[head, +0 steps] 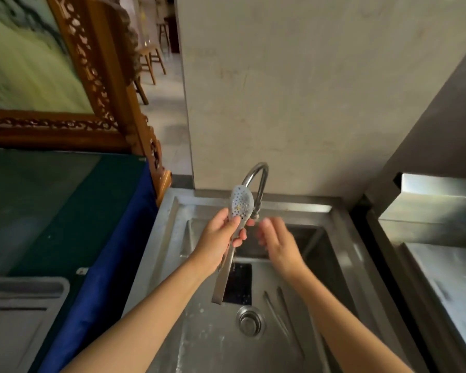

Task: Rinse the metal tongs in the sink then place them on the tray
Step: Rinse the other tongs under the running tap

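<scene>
My left hand (221,239) grips the metal tongs (240,204) just below their perforated spoon-shaped head, which points up in front of the curved tap (258,181). The tongs' handle end (221,286) hangs down over the steel sink (172,238). Small yellowish bits stick to the perforated head. My right hand (276,242) hovers just right of the tongs, fingers relaxed and holding nothing, slightly blurred. A grey tray (24,305) lies at the lower left on the counter.
A drain (250,320) and a dark rectangular opening (238,284) lie in the sink bottom, with thin metal sticks (277,310) beside them. A green and blue cloth-covered counter (78,211) stands left. A steel unit (428,238) is on the right.
</scene>
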